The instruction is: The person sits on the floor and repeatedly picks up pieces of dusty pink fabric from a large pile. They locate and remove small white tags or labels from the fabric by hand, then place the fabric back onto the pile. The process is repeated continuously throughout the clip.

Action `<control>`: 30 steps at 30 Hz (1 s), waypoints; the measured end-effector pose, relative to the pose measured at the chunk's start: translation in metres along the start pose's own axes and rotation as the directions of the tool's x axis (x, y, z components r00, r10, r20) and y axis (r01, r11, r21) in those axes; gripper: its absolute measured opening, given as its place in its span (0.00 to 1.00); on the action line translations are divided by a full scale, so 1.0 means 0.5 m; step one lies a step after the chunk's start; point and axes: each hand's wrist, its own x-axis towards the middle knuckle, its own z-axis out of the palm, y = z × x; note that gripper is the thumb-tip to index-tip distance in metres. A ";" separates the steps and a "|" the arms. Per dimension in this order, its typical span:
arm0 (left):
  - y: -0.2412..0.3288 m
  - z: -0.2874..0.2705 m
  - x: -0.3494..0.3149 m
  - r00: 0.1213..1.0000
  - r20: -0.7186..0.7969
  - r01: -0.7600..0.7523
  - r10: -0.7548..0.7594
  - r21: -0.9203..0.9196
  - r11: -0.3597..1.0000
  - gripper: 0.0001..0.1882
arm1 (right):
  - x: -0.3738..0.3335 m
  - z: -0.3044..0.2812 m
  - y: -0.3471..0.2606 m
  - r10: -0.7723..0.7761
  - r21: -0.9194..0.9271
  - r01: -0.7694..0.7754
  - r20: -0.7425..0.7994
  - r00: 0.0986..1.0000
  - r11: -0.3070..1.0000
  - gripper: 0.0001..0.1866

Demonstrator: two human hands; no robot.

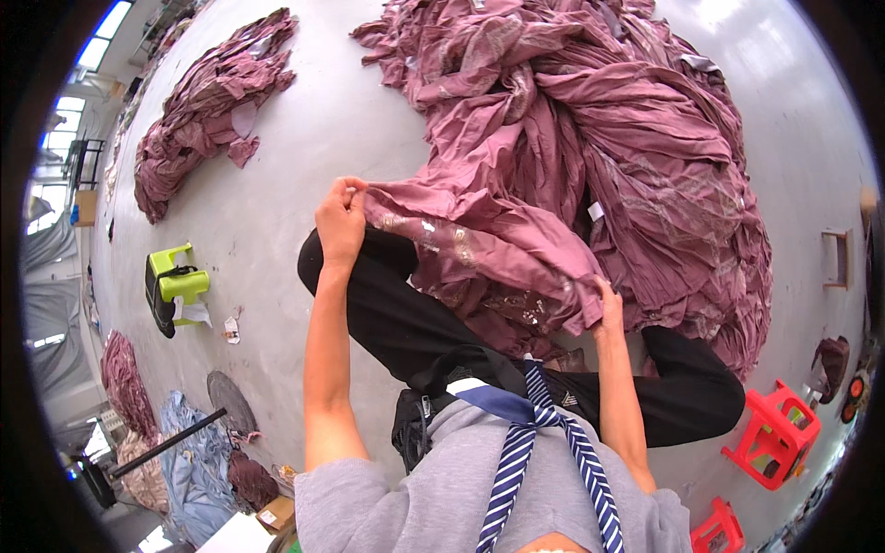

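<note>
A length of mauve-pink fabric (479, 244) with a shiny patterned band is stretched between my two hands, above my lap. My left hand (341, 221) pinches its left edge, thumb and fingers pressed together. At its lower right end, my right hand (607, 311) grips the cloth, with some fingers hidden behind it. The stretched part runs into a large heap of the same fabric (636, 157), which lies gathered in folds on the floor before me. A small white tag (595, 211) shows on the heap.
Another mauve pile (217, 106) lies at the far left. A lime-green stool (184, 281) stands left, with a black item on it. Red stools (776, 433) are at right. Blue cloth (195, 465), a black bar (171, 442) and a cardboard box (277, 514) are at lower left.
</note>
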 end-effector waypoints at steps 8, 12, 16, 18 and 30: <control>0.038 0.120 -0.138 0.430 0.891 0.874 -0.147 -0.370 0.315 0.39 | -0.219 0.317 -0.017 -0.195 -0.509 0.638 0.673 0.714 0.577 0.12; 0.029 0.151 -0.096 0.589 0.768 0.757 -0.250 -0.417 0.502 0.24 | -0.199 0.326 0.020 -0.265 -0.336 0.692 0.748 0.609 0.639 0.16; 0.021 0.124 -0.058 0.578 0.759 0.803 -0.301 -0.462 0.377 0.23 | -0.025 0.196 0.077 -0.034 -0.213 0.068 0.159 0.987 0.975 0.23; 0.090 0.113 -0.045 0.598 0.730 0.790 -0.331 -0.469 0.395 0.24 | 0.085 0.117 0.109 0.156 -0.104 -0.162 -0.063 0.986 0.981 0.30; 0.110 0.042 0.008 0.624 0.711 0.754 -0.323 -0.439 0.489 0.29 | 0.351 0.180 0.090 0.340 0.369 -0.235 -0.253 0.906 0.899 0.17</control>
